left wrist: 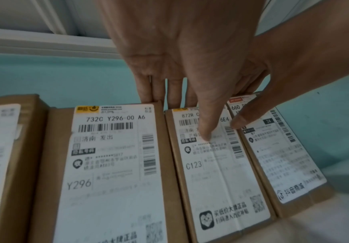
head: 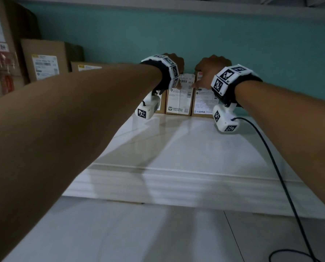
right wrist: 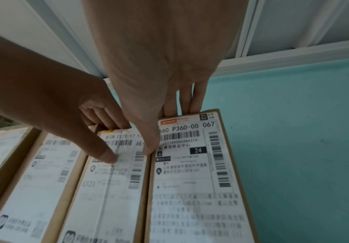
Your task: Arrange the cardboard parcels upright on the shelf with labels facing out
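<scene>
Three slim cardboard parcels stand upright side by side against the back wall with their white labels facing me. My left hand (head: 174, 63) (left wrist: 190, 115) grips the top of the middle C123 parcel (head: 178, 103) (left wrist: 221, 180) (right wrist: 107, 197), fingers behind it and thumb on its label. On the 660 parcel (head: 203, 104) (left wrist: 284, 164) (right wrist: 190, 180) at the right end, my right hand (head: 209, 72) (right wrist: 165, 128) has its fingers over the top edge and its thumb on the front. The Y296 parcel (left wrist: 107, 164) (right wrist: 34, 180) stands to the left, mostly hidden behind my left wrist in the head view.
Bigger labelled boxes (head: 44, 61) (head: 0, 48) stand at the left of the white shelf (head: 176, 148), with a low box (head: 87, 67) beside them. The teal wall (head: 233, 35) closes the back and another shelf board (head: 176, 4) runs overhead. A black cable (head: 282, 176) hangs from my right wrist.
</scene>
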